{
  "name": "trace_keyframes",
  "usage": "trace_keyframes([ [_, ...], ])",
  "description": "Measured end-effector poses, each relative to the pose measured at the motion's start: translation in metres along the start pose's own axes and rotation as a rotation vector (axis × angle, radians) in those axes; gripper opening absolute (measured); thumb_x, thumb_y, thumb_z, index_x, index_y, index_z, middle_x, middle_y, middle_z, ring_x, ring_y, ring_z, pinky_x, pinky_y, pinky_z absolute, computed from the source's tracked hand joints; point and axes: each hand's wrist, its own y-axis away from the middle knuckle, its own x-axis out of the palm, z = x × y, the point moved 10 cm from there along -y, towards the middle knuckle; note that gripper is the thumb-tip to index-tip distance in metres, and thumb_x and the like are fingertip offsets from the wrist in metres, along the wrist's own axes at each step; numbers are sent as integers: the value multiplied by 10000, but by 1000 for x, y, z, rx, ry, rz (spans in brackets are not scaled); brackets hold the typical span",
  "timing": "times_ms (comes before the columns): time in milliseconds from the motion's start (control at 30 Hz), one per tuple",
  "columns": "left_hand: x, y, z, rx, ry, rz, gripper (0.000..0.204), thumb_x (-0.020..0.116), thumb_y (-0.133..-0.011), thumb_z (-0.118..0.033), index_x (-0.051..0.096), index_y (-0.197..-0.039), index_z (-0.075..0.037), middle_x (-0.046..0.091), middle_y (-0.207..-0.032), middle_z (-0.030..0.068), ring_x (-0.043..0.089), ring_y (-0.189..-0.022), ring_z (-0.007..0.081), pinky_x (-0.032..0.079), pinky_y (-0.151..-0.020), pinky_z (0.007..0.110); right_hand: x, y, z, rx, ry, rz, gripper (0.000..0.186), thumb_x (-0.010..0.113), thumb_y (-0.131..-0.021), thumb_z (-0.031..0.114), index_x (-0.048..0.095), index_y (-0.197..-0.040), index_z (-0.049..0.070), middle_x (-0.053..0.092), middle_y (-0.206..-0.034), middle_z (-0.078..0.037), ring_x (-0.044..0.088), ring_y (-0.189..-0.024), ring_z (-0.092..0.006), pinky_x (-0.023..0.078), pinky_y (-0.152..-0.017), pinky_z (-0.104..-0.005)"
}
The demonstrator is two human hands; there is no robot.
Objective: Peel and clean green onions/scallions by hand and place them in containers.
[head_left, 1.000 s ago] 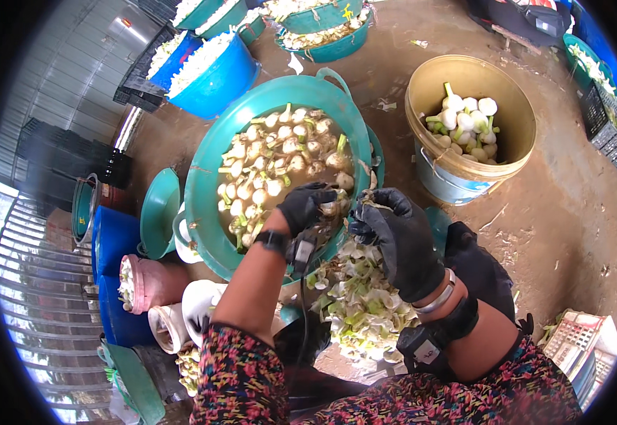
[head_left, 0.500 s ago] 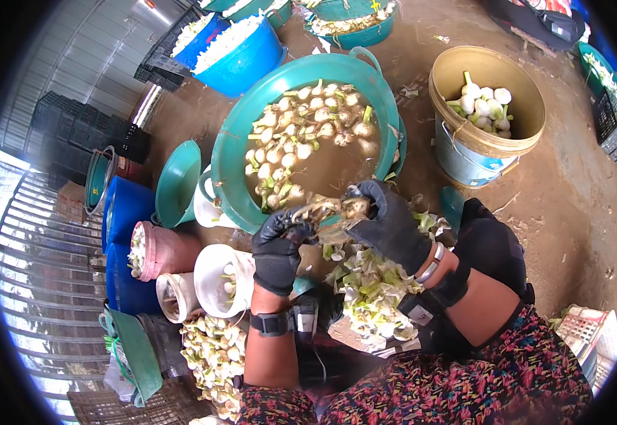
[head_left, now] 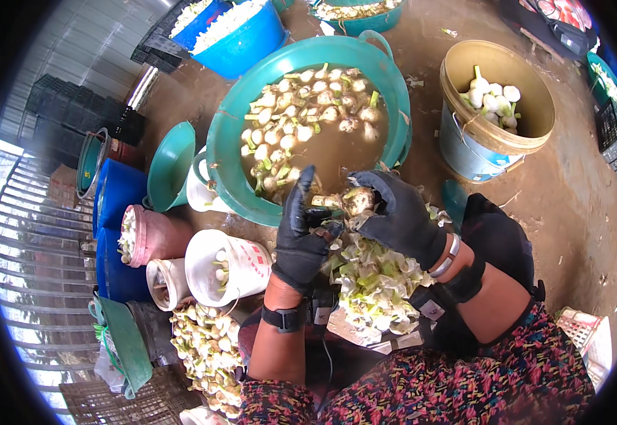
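My right hand [head_left: 400, 216], in a black glove, grips a brownish garlic bulb [head_left: 358, 202] whose short stem points left. Beside the stem is my left hand [head_left: 301, 237], gloved too, with its index finger stretched upward and its thumb apart; I see nothing held in it. Just beyond both hands stands a large green tub [head_left: 223, 142] of muddy water, where many garlic bulbs [head_left: 287, 138] float. Below the right hand lies a heap of pale peeled skins and leaves [head_left: 375, 283].
A tan-rimmed bucket [head_left: 478, 152] with clean white bulbs stands to the right. On the left are a white bucket [head_left: 252, 265], a pink bucket [head_left: 163, 237] and a pile of trimmed garlic [head_left: 206, 347]. Blue tubs [head_left: 241, 49] filled with white pieces stand at the back.
My left hand has come away from the garlic and opened, its index finger now raised. The loose outer skin stretched between the hands is gone, and the bulb shows rounder in my right hand.
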Motion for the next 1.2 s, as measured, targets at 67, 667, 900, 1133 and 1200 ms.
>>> trace_keyframes([
  [67, -6, 0, -10, 116, -145, -57, 565, 607, -676, 95, 482, -1200, -73, 532, -1156, 69, 556, -898, 147, 470, -785, 280, 0, -2, 9, -30, 22, 22, 478, 649, -607, 120, 543, -1058, 3, 570, -994, -166, 557, -952, -296, 432, -846, -357],
  [667, -15, 12, 16, -113, 71, -22, 346, 591, -838, -175, 537, -1135, -6, 614, -904, 62, 584, -786, 116, 484, -708, 251, 9, 3, -14, 279, -560, 144, 495, 638, -692, 40, 476, -1158, -3, 539, -1039, -57, 527, -914, -112, 449, -795, -261],
  [900, -8, 7, -8, 166, -374, -14, 239, 562, -855, -158, 571, -1036, -3, 579, -764, 14, 509, -607, 62, 440, -556, 230, 20, 6, 10, 17, -197, 110, 439, 617, -688, 72, 506, -1101, -27, 578, -987, -133, 567, -883, -129, 466, -765, -264],
  [1133, -15, 9, 16, -73, -87, -64, 184, 566, -845, -120, 594, -979, 4, 588, -786, 22, 533, -667, 77, 451, -597, 233, 20, 8, -4, 129, -475, 181, 427, 539, -718, 2, 485, -1141, -28, 554, -997, -80, 545, -881, -110, 468, -756, -250],
  [1200, -14, 10, 8, 26, -141, -27, 194, 563, -850, -129, 587, -991, 2, 593, -816, 27, 552, -719, 90, 462, -632, 238, 23, 10, -9, 260, -634, 175, 432, 531, -719, -8, 481, -1148, -26, 547, -1010, -77, 540, -888, -112, 463, -769, -249],
])
